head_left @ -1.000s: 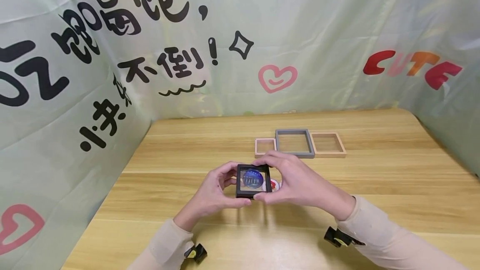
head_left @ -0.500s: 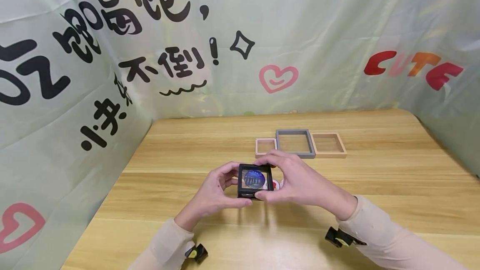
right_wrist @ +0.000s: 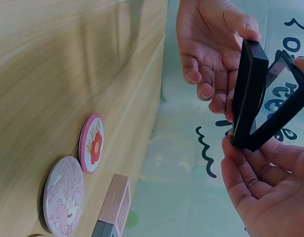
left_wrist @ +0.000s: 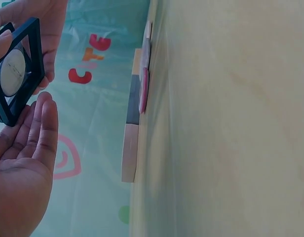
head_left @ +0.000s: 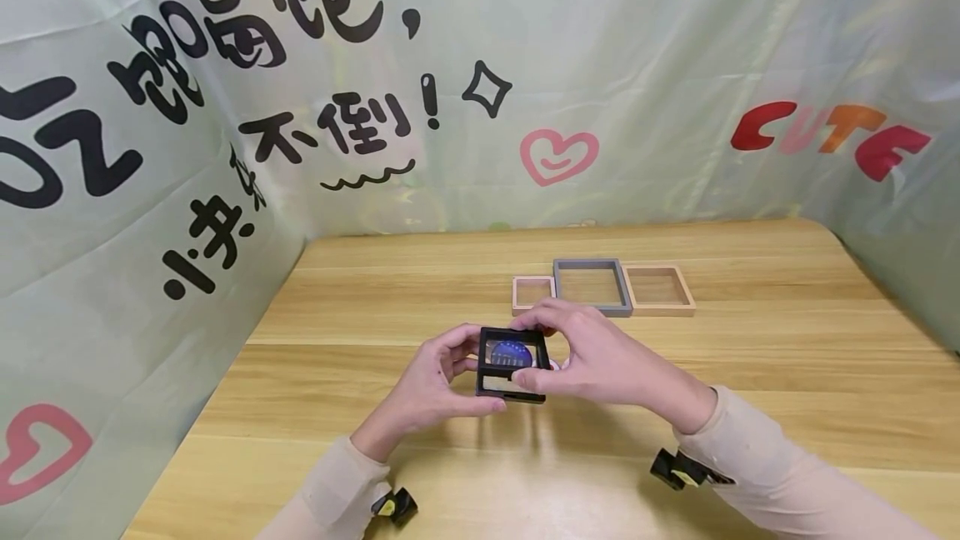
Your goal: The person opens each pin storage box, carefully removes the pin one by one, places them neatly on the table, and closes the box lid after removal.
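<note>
A small black display frame (head_left: pixel 495 371) with clear windows is held above the table, its two halves parted in a V. A round blue badge (head_left: pixel 512 353) shows through its upper window; the left wrist view shows the badge's pale back (left_wrist: pixel 13 71). My left hand (head_left: pixel 431 373) grips the left side of the lower half, thumb along the near edge. My right hand (head_left: pixel 600 357) pinches the upper half, its thumb at the raised near edge and its fingers at the far side. In the right wrist view, the halves meet at the lower end, by my right fingers.
Behind the hands lie a small pink frame (head_left: pixel 533 312), a grey-blue frame (head_left: pixel 592 309) and a peach frame (head_left: pixel 663 310), side by side on the wooden table (head_left: pixel 360 307). A red-flower badge (right_wrist: pixel 94 143) and a pink cartoon badge (right_wrist: pixel 64 197) lie near them. Printed cloth surrounds the table.
The near edge of the black frame's upper half has lifted with my right thumb, widening the gap and showing the lower half. My left hand has stayed nearly still.
</note>
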A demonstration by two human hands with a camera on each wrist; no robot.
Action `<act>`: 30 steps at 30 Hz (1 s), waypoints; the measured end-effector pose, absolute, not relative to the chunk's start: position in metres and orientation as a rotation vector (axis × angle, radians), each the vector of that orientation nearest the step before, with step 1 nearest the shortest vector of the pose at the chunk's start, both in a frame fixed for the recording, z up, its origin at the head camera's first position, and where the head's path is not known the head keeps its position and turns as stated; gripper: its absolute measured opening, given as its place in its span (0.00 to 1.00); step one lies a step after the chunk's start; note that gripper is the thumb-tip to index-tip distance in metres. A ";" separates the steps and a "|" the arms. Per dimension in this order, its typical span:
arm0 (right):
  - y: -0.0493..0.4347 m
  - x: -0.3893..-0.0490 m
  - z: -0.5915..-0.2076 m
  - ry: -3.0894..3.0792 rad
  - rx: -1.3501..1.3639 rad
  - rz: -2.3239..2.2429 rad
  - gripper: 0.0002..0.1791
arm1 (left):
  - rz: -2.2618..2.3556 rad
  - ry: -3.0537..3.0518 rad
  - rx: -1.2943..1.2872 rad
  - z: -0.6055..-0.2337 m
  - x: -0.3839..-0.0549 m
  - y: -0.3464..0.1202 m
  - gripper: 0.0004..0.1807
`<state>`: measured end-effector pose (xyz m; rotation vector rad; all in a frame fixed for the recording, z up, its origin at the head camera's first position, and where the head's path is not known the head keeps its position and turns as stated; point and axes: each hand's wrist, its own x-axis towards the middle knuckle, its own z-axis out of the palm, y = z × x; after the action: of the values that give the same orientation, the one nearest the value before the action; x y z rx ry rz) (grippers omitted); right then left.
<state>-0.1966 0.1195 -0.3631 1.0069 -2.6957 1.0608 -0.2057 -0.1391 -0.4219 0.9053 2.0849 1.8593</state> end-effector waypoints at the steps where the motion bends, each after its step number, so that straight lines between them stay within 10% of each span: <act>1: 0.120 -0.197 -0.363 -2.695 1.015 1.069 0.26 | 1.862 2.084 0.911 -0.422 -0.206 -0.139 0.38; 30: 0.126 -0.210 -0.353 -2.760 1.052 1.262 0.19 | 1.858 2.054 0.907 -0.421 -0.204 -0.140 0.39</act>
<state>-0.2098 0.1259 -0.3528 1.0516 -2.7601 1.2618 -0.2041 -0.1396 -0.4207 0.9074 2.0541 1.8579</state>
